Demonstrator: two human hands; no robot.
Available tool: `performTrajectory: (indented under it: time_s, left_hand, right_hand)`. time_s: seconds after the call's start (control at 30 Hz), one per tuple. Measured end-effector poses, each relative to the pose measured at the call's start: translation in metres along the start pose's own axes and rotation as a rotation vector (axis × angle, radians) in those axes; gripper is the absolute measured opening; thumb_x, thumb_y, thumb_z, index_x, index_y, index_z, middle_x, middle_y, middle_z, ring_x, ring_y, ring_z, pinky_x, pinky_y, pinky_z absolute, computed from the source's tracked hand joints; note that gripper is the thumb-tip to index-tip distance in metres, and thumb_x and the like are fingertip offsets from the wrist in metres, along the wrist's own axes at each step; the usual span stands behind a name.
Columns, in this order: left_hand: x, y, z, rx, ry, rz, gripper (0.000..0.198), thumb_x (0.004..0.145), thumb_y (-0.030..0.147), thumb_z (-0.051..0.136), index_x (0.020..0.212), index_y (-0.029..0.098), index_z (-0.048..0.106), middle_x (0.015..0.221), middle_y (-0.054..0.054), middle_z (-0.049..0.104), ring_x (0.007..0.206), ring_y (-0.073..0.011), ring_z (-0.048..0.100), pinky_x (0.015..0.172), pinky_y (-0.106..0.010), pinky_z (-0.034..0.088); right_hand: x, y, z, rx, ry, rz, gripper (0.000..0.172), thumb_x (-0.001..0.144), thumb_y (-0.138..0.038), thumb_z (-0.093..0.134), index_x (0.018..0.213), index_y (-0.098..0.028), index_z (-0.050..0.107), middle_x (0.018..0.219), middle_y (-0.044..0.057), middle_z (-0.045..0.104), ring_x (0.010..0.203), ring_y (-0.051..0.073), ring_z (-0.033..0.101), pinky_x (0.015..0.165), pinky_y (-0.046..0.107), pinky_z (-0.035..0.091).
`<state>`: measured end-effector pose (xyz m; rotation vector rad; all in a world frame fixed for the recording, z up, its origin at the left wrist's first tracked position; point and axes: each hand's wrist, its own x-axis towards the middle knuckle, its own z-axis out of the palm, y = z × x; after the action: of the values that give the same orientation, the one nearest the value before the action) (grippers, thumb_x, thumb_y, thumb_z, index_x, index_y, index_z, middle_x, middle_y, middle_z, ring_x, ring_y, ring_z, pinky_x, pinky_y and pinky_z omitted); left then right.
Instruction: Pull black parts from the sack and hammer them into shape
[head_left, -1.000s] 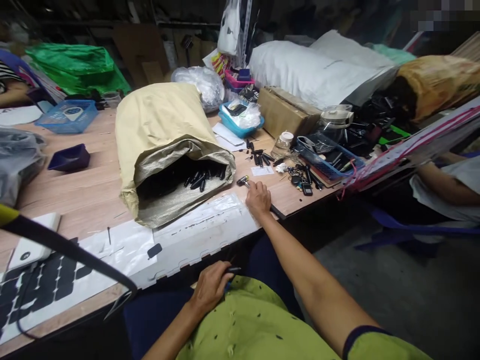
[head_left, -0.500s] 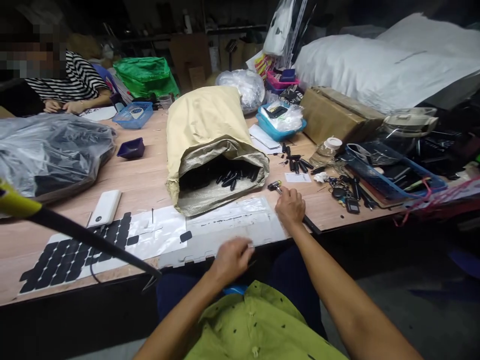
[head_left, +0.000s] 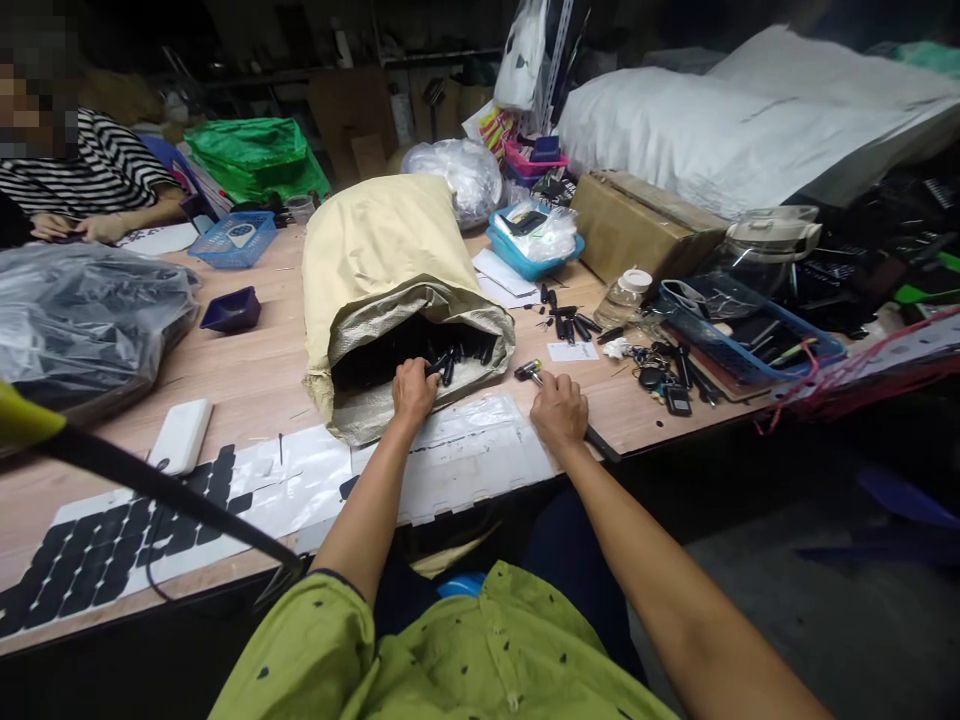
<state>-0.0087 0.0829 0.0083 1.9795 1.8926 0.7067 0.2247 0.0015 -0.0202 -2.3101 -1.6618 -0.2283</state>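
On the wood-grain table [head_left: 259,365], a cream woven sack [head_left: 382,225] is laid with its mouth open towards the worker. At the right, a blue basket [head_left: 754,335] is loaded with mixed small articles; behind the sack, a light-blue basket [head_left: 536,266] is filled with white plastic bags. A hammer [head_left: 528,370] is held on the tabletop — its shaft enclosed by the right hand [head_left: 560,410]. The left hand [head_left: 414,390] is placed at the sack mouth, beside slim black parts [head_left: 450,362] contained there — whether one is pinched cannot be told.
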Motion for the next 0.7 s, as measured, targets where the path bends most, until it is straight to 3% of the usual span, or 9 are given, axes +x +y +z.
performTrajectory:
  time_s: [0.1, 0.2, 0.27, 0.5, 0.7]
  left_hand:
    - [-0.035, 0.004, -0.008, -0.084, 0.025, 0.139, 0.010, 0.084, 0.026, 0.067, 0.094, 0.022, 0.067, 0.094, -0.006, 0.065, 0.093, -0.0233, 0.056, 0.084, -0.037, 0.047]
    - [-0.068, 0.006, -0.004, -0.146, -0.072, 0.264, 0.011, 0.084, 0.027, 0.069, 0.094, 0.023, 0.068, 0.090, -0.004, 0.064, 0.088, -0.0217, 0.055, 0.081, -0.035, 0.047]
    - [-0.080, 0.005, 0.003, -0.153, -0.120, 0.263, 0.012, 0.084, 0.026, 0.069, 0.096, 0.023, 0.070, 0.089, -0.004, 0.064, 0.089, -0.0214, 0.055, 0.082, -0.036, 0.047]
    - [-0.078, 0.001, 0.017, -0.185, -0.153, 0.214, 0.016, 0.082, 0.023, 0.071, 0.098, 0.024, 0.073, 0.091, -0.003, 0.062, 0.090, -0.0205, 0.055, 0.084, -0.036, 0.047]
    - [-0.079, 0.008, 0.013, -0.194, -0.190, 0.162, 0.010, 0.079, 0.022, 0.074, 0.088, 0.023, 0.071, 0.087, -0.002, 0.063, 0.089, -0.0198, 0.055, 0.084, -0.034, 0.046]
  right_hand:
    - [0.000, 0.001, 0.000, 0.005, 0.012, -0.004, 0.035, 0.091, -0.020, 0.044, 0.122, -0.018, 0.062, 0.100, 0.013, 0.056, 0.095, 0.026, 0.048, 0.073, 0.034, 0.033]
    - [-0.001, 0.001, 0.000, 0.014, 0.003, -0.005, 0.036, 0.092, -0.020, 0.044, 0.122, -0.018, 0.062, 0.101, 0.013, 0.056, 0.095, 0.026, 0.048, 0.072, 0.034, 0.033]
    - [-0.001, 0.001, -0.001, 0.023, -0.007, -0.002, 0.036, 0.092, -0.019, 0.043, 0.123, -0.018, 0.062, 0.102, 0.013, 0.057, 0.096, 0.026, 0.049, 0.072, 0.034, 0.034]
    - [0.006, 0.009, -0.007, 0.153, -0.052, 0.018, 0.034, 0.091, -0.018, 0.046, 0.117, -0.020, 0.067, 0.099, 0.012, 0.060, 0.092, 0.025, 0.052, 0.072, 0.033, 0.036]
    - [-0.019, 0.005, -0.028, 0.545, -0.045, -0.034, 0.036, 0.091, -0.020, 0.043, 0.117, -0.020, 0.067, 0.106, 0.010, 0.067, 0.091, 0.021, 0.060, 0.079, 0.032, 0.047]
